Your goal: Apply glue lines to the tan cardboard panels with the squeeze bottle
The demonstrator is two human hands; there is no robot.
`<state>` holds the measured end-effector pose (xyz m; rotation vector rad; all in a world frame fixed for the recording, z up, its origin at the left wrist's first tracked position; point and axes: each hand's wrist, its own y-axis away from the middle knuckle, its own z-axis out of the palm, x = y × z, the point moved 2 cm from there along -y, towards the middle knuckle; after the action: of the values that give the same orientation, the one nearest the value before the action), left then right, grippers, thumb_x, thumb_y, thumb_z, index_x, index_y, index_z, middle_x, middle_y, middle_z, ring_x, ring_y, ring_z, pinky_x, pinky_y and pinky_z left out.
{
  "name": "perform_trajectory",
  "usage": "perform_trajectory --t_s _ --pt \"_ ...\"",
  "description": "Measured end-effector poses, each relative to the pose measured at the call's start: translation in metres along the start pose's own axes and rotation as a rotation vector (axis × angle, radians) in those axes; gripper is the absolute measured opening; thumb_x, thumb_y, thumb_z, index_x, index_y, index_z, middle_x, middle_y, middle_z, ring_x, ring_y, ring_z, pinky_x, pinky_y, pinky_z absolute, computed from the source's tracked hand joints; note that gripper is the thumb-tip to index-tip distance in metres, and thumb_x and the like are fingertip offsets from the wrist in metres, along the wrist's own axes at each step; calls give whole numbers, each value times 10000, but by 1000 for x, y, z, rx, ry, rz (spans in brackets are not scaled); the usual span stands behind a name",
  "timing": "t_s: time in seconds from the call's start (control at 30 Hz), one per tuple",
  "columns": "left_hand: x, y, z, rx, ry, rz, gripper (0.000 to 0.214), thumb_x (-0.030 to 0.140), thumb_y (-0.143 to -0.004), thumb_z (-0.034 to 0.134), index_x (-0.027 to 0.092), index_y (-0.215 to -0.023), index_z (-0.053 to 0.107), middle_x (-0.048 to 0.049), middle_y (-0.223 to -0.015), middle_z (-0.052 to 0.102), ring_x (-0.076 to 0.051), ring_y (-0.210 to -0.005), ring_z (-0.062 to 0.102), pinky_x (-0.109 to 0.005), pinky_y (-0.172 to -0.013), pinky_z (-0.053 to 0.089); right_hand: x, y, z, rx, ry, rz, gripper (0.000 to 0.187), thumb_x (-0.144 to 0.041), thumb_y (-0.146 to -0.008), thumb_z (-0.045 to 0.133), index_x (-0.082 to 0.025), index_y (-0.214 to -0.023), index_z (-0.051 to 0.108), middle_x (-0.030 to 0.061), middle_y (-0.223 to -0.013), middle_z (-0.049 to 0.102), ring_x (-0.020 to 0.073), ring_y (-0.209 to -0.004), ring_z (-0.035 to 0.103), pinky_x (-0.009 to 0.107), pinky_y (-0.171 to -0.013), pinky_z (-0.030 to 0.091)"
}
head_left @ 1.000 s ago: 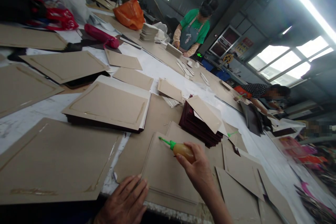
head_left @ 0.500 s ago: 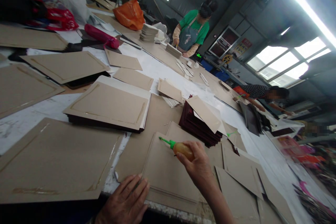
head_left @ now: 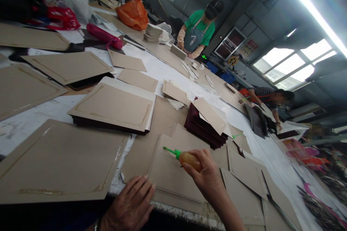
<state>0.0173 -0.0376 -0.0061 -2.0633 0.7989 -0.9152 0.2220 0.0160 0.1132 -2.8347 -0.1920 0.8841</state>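
Observation:
My right hand (head_left: pixel 204 173) is wrapped round a glue bottle (head_left: pixel 190 161) with a green nozzle and amber contents. The nozzle points left, its tip over the upper left part of a stack of cardboard sheets (head_left: pixel 176 177). At the stack's lower left corner, by the table edge, my left hand (head_left: pixel 135 198) lies flat with its fingers stretched out and holds nothing. Left of it, a large cardboard sheet (head_left: pixel 62 158) bears shiny glue lines along its edges. Another glue-lined sheet (head_left: pixel 114 106) tops a dark-edged pile.
Maroon pieces (head_left: pixel 200 126) are piled behind my right hand, with cardboard on top. More cardboard sheets (head_left: pixel 244 195) overlap at the right. A pink pouch (head_left: pixel 104 36) and an orange bag (head_left: pixel 133 14) lie farther back. Two people (head_left: pixel 196 32) work across the table.
The glue bottle's nozzle tip has moved slightly toward me along the left side of the stack. My left hand stays at the corner. The view has shifted a little.

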Motion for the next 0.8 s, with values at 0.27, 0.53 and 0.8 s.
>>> perform_trajectory --t_s 0.27,0.53,0.8 --pt "0 1 0 -20 -12 1 242 179 -882 493 138 -1073 638 -51 -1040 678 -182 -1104 563 -337 -1111 318 -3 -3 -1 57 64 -18 140 -229 -759 674 -220 -892 633 51 -861 574 235 -797 563 374 -733 483" --pt "1 4 3 -5 -11 3 220 190 -894 476 117 -1013 647 -64 -1017 674 -189 -1093 561 -338 -1110 310 -5 -13 3 42 95 -5 159 -193 -737 686 -209 -879 616 52 -865 557 238 -805 561 392 -749 483" --pt "1 0 -3 4 -18 7 203 170 -874 498 132 -1011 642 -67 -1005 673 -188 -1073 580 -335 -1067 372 -12 2 -1 -10 80 3 150 -178 -743 677 -222 -873 617 41 -857 554 230 -802 548 370 -731 467"
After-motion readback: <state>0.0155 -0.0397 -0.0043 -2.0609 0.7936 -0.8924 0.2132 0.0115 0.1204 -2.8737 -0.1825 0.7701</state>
